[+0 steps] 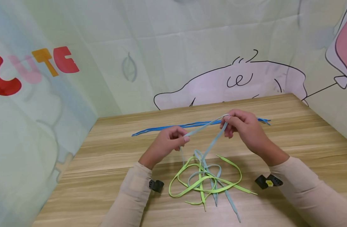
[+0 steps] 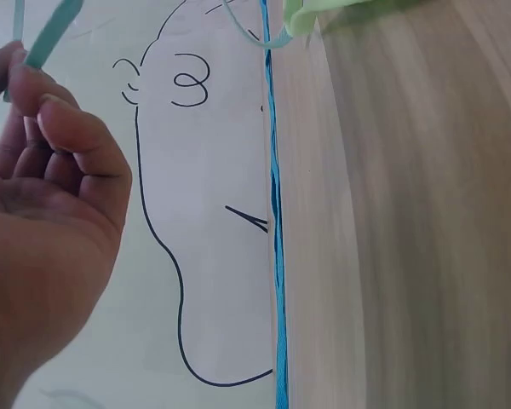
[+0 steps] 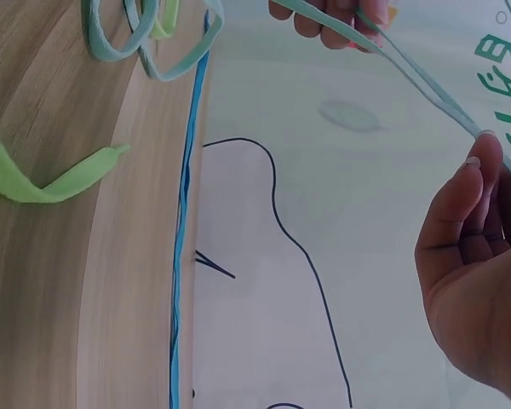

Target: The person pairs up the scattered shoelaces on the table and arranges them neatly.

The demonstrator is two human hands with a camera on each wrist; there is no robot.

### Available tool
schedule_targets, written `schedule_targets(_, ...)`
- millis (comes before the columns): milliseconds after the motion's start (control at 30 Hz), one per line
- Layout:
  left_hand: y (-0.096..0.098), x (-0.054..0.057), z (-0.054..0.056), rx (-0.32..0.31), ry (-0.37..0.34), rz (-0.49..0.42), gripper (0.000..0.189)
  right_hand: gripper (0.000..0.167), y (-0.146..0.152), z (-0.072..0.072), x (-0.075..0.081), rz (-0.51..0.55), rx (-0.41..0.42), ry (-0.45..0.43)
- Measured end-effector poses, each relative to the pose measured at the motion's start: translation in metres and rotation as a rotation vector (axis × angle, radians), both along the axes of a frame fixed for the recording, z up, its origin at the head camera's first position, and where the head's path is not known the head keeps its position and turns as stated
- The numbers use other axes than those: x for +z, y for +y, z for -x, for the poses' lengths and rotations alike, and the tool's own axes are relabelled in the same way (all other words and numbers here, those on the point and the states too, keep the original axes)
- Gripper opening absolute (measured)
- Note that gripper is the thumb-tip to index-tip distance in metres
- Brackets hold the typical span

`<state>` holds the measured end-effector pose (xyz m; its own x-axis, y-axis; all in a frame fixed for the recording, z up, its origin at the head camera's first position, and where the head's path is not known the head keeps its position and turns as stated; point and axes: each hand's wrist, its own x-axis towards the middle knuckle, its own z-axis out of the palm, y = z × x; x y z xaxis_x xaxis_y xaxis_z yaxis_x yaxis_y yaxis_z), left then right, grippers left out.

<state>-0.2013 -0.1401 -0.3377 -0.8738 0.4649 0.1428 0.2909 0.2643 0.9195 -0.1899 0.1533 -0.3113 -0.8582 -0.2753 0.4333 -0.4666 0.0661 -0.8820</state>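
A pale blue shoelace [image 1: 214,141] is stretched above the table between both hands. My left hand [image 1: 170,140] pinches it between thumb and fingers, and a thin strand hangs below. Higher and to the right, my right hand [image 1: 244,127] pinches the same lace, which runs down from there into a loose pile. In that pile the pale blue lace lies tangled with a lime green shoelace [image 1: 200,182], loops crossing over one another. The right wrist view shows the raised lace [image 3: 417,77] running from one hand to the other.
Behind the hands, a darker blue lace [image 1: 156,128] lies stretched out lengthwise along the wooden table [image 1: 111,157]. A printed cloth backdrop [image 1: 105,63] with cartoon drawings rises at the table's back and sides.
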Motion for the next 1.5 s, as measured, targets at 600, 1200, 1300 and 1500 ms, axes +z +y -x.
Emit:
schedule_targets(600,-0.019,0.003,0.010,0.244,0.025,-0.252,0.026,0.023,0.009,-0.001,0.005,0.011,-0.053,0.034)
schedule_targets(1200,-0.042,0.003,0.020,0.434,-0.039,-0.466,0.022,0.013,0.013,-0.002,0.008,-0.022,-0.072,0.068)
schedule_targets(1300,-0.047,0.004,0.020,0.448,-0.016,-0.467,0.022,0.011,0.013,-0.002,0.007,-0.032,-0.068,0.062)
schedule_targets(1500,-0.056,0.006,0.020,0.467,0.025,-0.433,0.023,0.010,0.014,-0.002,0.006,-0.078,-0.091,0.062)
